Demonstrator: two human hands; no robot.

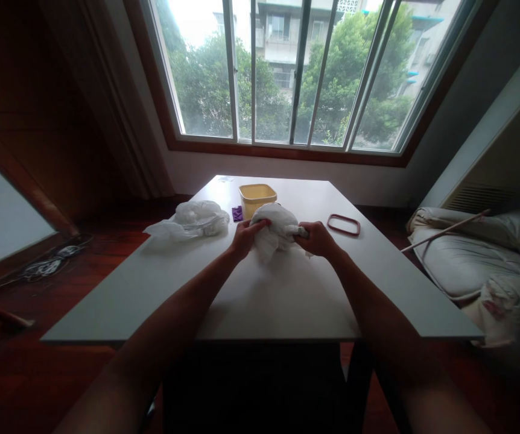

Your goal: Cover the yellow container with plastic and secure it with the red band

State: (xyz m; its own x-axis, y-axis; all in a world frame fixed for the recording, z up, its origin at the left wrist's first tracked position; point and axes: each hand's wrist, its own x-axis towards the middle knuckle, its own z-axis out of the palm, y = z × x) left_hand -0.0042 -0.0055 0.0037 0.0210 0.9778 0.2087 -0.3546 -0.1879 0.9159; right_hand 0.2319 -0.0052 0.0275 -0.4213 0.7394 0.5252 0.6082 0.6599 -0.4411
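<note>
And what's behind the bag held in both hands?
The yellow tub stands behind the bag. Its rim and left side show; the bag covers its lower right part, so that can't be seen.

We have a white table point(124, 301) before us; reading its top as a clock, we find a crumpled white plastic bag point(199, 220) at ten, a purple packet point(237, 214) at eleven, a yellow tub point(251, 206) just beside it at twelve, and a reddish rectangular frame point(344, 231) at two o'clock
</note>
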